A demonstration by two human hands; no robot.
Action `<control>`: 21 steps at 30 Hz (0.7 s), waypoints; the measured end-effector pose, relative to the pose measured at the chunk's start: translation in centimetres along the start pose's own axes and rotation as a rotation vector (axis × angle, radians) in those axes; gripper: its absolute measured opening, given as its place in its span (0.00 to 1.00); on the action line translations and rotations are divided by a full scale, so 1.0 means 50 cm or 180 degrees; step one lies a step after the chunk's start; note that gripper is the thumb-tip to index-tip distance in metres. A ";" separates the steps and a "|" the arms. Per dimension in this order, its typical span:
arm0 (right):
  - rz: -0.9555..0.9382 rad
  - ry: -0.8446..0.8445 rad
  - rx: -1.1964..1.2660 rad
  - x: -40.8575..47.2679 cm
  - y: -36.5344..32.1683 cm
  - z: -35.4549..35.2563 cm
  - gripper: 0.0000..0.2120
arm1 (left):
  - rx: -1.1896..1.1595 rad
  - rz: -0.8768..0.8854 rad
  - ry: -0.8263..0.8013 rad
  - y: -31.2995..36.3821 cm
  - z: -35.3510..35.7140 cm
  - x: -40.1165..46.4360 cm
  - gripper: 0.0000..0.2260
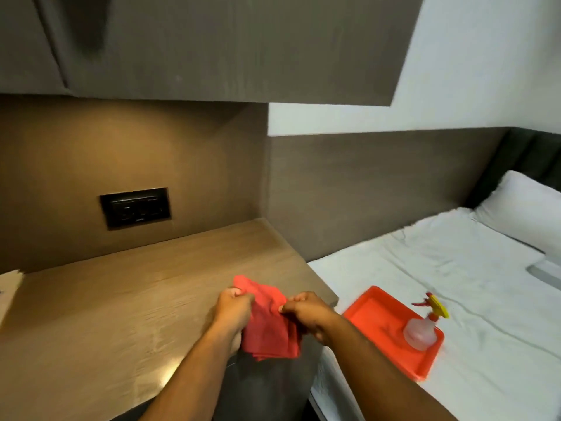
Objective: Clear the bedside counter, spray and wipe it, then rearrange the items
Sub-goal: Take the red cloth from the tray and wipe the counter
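Note:
A red cloth (268, 326) hangs between both hands over the near right corner of the wooden bedside counter (121, 299). My left hand (232, 311) grips its left edge, and my right hand (306, 314) pinches its right edge. To the right, an orange tray (376, 311) lies on the white bed (455, 268). A clear spray bottle (423, 328) with a yellow and red trigger head stands at the tray's far right side. The counter surface shows a wet sheen near its front.
A black socket panel (135, 207) is set in the wall behind the counter. A dark overhead cabinet (212, 47) hangs above. A pale object (9, 287) sits at the counter's left edge. A white pillow (528, 214) lies at the bed's head.

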State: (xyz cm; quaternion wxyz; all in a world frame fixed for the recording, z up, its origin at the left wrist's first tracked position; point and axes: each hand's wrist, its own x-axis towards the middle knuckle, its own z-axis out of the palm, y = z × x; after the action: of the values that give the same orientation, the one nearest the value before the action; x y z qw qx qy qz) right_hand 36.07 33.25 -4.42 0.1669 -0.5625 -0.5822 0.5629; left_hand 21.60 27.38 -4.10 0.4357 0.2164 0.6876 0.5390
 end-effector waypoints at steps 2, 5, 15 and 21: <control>0.0109 0.0028 0.0636 -0.020 0.025 -0.053 0.11 | -0.0187 0.0019 -0.0305 0.004 0.053 -0.013 0.10; 0.0023 0.0217 0.1150 -0.035 0.070 -0.150 0.06 | -0.0016 0.0258 -0.0800 0.001 0.157 -0.034 0.06; 0.0124 0.0928 0.0903 0.100 0.253 -0.552 0.12 | 0.0139 -0.0081 -0.1087 -0.094 0.606 0.030 0.16; 0.0003 0.0686 -0.0022 0.320 0.337 -0.722 0.13 | -0.0334 -0.0735 -0.0730 -0.185 0.845 0.150 0.17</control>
State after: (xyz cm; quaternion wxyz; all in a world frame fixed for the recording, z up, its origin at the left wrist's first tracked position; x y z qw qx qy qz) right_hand 68.84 59.14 -14.43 0.2264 -0.6206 -0.5625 0.4972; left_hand 54.41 53.51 -17.10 0.5810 0.1730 0.6246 0.4923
